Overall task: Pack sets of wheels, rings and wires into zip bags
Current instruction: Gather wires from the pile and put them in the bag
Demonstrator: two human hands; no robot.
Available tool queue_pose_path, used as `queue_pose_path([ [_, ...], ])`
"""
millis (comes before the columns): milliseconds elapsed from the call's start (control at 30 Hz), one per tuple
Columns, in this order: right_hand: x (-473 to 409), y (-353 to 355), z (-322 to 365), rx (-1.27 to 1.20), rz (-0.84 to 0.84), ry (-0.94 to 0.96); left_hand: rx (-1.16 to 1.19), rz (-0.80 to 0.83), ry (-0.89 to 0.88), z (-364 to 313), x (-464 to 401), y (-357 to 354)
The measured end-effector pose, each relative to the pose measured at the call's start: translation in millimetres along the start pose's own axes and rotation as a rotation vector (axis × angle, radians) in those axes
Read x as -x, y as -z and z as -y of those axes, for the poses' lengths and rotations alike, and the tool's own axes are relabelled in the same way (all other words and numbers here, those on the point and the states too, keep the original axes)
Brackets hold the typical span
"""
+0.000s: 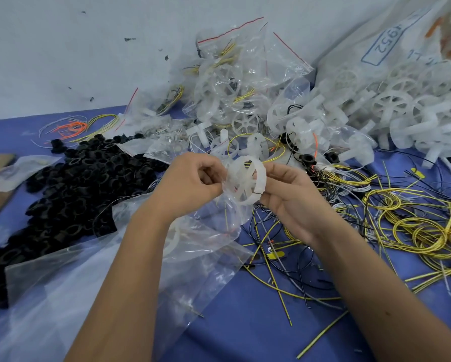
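Fingers of your right hand pinch the translucent white spoked plastic wheel; your left hand pinches the clear zip bag's mouth, just left of it.

Left hand and right hand bare, forearms unsleeved, no jewellery.

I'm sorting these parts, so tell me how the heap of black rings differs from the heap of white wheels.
The black rings are dark, opaque and small, piled left of the hands. The white wheels are translucent, larger and spoked with protruding hubs, heaped at the far right against a big printed bag. Both are loose piles on the blue table.
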State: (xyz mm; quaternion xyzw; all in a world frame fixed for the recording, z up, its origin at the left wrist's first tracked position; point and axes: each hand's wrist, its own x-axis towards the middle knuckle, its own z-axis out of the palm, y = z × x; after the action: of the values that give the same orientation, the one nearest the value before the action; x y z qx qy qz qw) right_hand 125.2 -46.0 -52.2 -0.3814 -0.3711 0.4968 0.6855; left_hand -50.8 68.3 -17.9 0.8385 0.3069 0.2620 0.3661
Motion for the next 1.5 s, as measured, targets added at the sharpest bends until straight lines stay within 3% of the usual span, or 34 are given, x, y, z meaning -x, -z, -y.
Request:
queue_pose_path([
  [167, -1.4, 1.0, -3.2, 0.343, -0.237, 0.042, 0.084, -0.024, 0.004, 2.5, 3.7, 11.5],
  [267, 0.3, 1.4, -7.2, 0.635, -0.253, 0.097, 0.13, -0.015, -0.023, -0.5, 5.0, 17.1],
  [533, 3.8, -7.8, -7.1, 0.484, 0.107, 0.029, 0.124, 0.061, -0.106, -25.6, 4.2, 13.0],
  [833, 4.6, -21.3, -16.7, 0.435, 0.062, -0.008, 0.221, 0.139, -0.2, -44.6, 1.6, -3.3],
  [933, 1.3, -18.4, -25.5, 0.838, -0.035, 0.094, 0.189, 0.144, -0.19, -40.3, 1.9, -4.3],
  [1000, 1.6, -18.8, -28.4, 1.021, -0.037, 0.127, 0.17, 0.073, -0.16, -34.7, 0.8, -3.4],
  [1100, 3.9, -21.6, -25.0, 0.836, 0.133, 0.155, 0.098, -0.137, -0.081, -20.5, -4.4, 4.3],
  [1200, 5.7, -23.5, -25.0, 0.97, 0.312, 0.204, -0.135, -0.306, 0.049, 4.0, -4.5, 19.0],
  [1367, 6.3, -24.4, -25.6, 0.952, 0.161, 0.204, -0.336, -0.472, 0.361, 49.4, 9.3, 51.8],
  [1500, 8.4, -28.5, -27.2, 0.95, 0.276, 0.179, -0.383, -0.441, 0.545, 71.7, 18.5, 67.5],
])
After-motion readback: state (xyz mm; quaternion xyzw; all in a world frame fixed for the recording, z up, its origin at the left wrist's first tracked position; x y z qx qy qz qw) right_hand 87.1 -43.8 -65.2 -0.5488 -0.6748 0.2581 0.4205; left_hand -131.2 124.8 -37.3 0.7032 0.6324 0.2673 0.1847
